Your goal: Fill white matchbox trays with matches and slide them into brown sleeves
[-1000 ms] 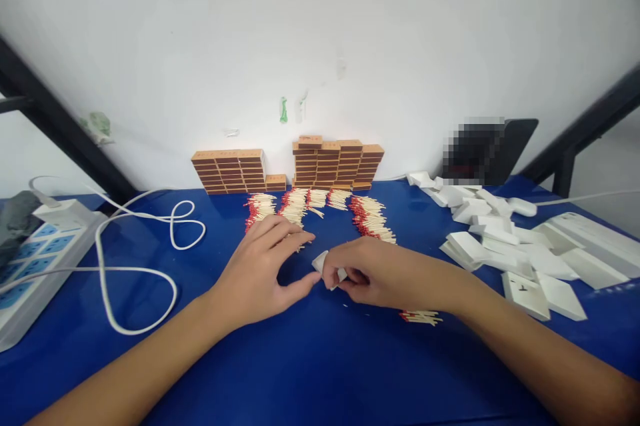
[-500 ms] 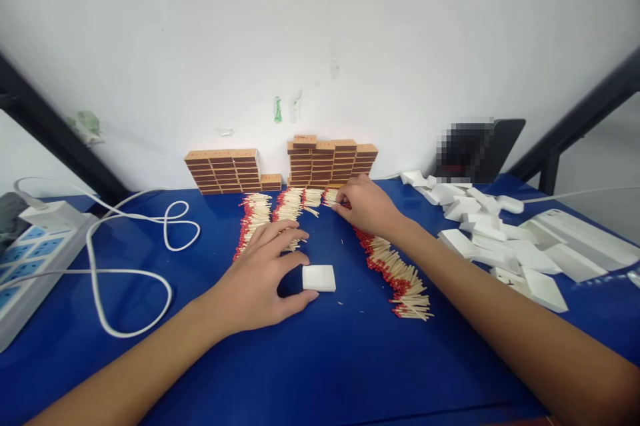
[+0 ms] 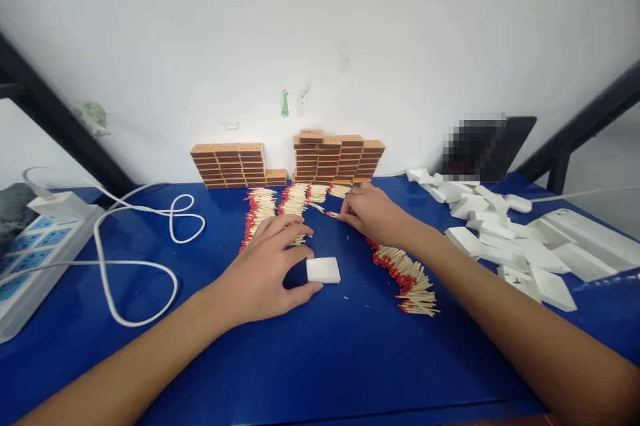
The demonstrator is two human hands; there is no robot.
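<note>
A small white box tray (image 3: 323, 270) lies on the blue table (image 3: 320, 359). My left hand (image 3: 267, 266) rests beside it, thumb and forefinger touching its left edge, fingers curved. My right hand (image 3: 370, 213) reaches farther back, its fingers pinched on a few red-tipped matches (image 3: 331, 214) at the rows of matches (image 3: 293, 203). Another line of matches (image 3: 407, 279) runs under my right forearm. Stacks of brown matchboxes (image 3: 337, 159) stand against the wall.
A heap of white box trays (image 3: 500, 233) covers the right side. A white cable (image 3: 140, 246) loops on the left near a power strip (image 3: 30, 253). A second stack of brown matchboxes (image 3: 230, 166) sits left of centre. A dark object (image 3: 510, 146) leans at the back right.
My right hand let go of the white tray, reached back to the match rows and now draws a few matches toward me. My left hand stays by the tray, now lying flat.
</note>
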